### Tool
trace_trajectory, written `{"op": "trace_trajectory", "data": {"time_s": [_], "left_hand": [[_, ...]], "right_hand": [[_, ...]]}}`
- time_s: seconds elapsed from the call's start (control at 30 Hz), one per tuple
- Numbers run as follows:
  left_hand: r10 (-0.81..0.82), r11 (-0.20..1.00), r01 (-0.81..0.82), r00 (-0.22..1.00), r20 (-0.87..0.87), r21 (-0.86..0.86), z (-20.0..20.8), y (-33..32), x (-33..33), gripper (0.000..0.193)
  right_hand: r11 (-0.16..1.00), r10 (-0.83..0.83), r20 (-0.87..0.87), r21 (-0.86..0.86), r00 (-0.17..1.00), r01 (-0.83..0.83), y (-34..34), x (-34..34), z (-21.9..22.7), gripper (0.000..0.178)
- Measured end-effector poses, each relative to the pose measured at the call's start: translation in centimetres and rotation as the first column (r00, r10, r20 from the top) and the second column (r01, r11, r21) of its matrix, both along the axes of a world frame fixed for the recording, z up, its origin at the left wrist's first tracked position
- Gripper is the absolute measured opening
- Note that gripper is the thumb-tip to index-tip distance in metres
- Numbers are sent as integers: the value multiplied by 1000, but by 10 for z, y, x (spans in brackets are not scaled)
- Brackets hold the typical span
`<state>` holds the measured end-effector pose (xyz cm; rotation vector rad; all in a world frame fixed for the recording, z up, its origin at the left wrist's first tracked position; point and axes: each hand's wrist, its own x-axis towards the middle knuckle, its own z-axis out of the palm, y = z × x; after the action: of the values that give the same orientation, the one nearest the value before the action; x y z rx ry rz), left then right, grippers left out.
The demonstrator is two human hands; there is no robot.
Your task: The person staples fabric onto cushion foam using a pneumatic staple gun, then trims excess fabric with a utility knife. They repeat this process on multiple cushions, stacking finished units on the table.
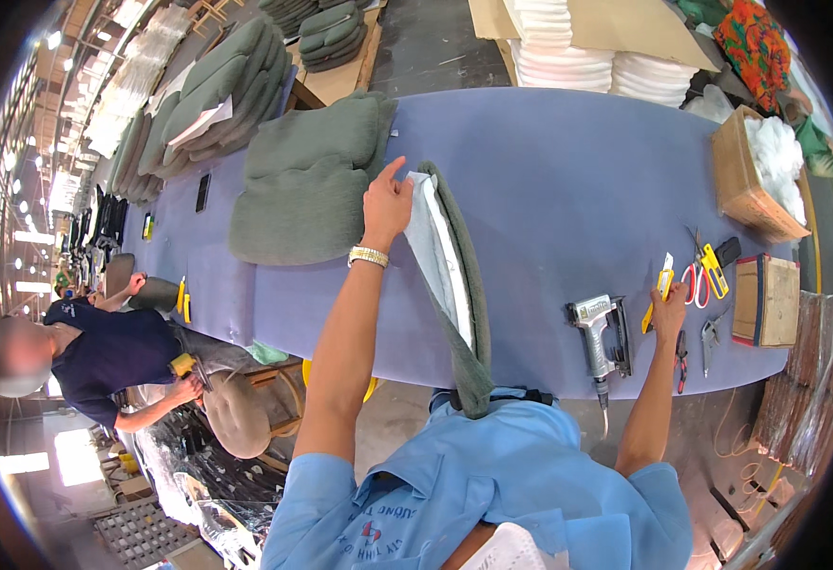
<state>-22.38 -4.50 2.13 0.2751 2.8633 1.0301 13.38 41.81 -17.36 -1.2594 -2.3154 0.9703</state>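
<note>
A grey-green cushion stands on its edge in front of me, its near end against my waist and its pale underside facing left. My left hand is at its far end, forefinger stretched out and the other fingers curled at the pale edge. On the right, my right hand is closed round a yellow utility knife low over the table. Just beyond it lie red-handled scissors and another yellow cutter. A staple gun with a hose lies to the left of that hand.
Stacked grey-green cushions lie left on the blue-covered table. Pliers, a grey hand tool, a small box and a carton of white stuffing are right. A co-worker works at the left with a tool.
</note>
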Motion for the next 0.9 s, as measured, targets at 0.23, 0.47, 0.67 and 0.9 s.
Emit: {"op": "trace_trajectory", "data": {"time_s": [0.23, 0.47, 0.67, 0.9], "left_hand": [[-154, 988, 98, 744, -650, -122, -10, 21, 19, 41], [-276, 958, 184, 798, -536, -219, 1, 28, 35, 20], [-145, 987, 116, 939, -312, -111, 8, 29, 36, 20], [-114, 978, 29, 902, -415, -207, -2, 38, 19, 26]], "right_hand": [[818, -88, -434, -545, 896, -184, -90, -45, 59, 43], [158, -276, -692, -718, 667, -678, -165, -120, 149, 46], [289, -45, -897, -434, 441, -853, -203, -185, 160, 48], [447, 8, -794, -541, 608, -713, -255, -231, 181, 38]]}}
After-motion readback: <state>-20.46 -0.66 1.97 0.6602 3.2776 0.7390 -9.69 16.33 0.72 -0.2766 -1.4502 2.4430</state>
